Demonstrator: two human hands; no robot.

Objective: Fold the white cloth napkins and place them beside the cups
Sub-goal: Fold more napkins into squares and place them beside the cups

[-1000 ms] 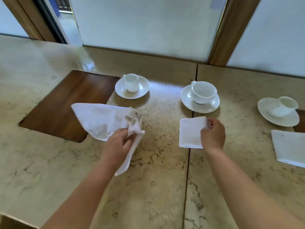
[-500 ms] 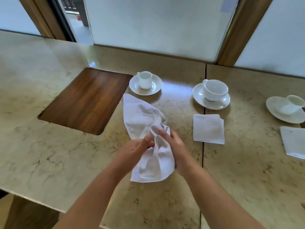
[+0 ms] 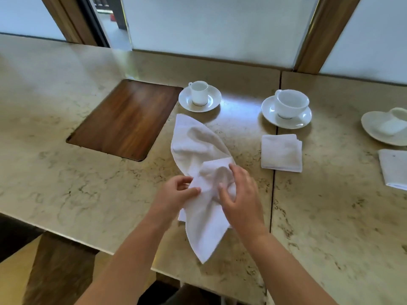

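Observation:
A crumpled white napkin [image 3: 193,148] lies stretched on the marble counter [image 3: 66,183], its far tip near the small cup on its saucer [image 3: 199,93]. My left hand [image 3: 176,194] pinches the napkin's left edge between thumb and fingers. My right hand [image 3: 240,194] grips the bunched middle of the same napkin with curled fingers. A folded napkin [image 3: 281,153] sits in front of the wide cup and saucer [image 3: 290,106]. Another folded napkin [image 3: 394,168] lies at the right edge, below a third cup and saucer [image 3: 387,126].
A dark wooden inset panel [image 3: 125,119] fills the counter to the left of the small cup. The counter's near edge runs diagonally at lower left. A seam [image 3: 275,172] divides the two marble slabs. Windows with wooden frames stand behind.
My right hand left the folded napkin by the wide cup and joined my left on the loose napkin, which has been brought down onto the counter in front of the small cup.

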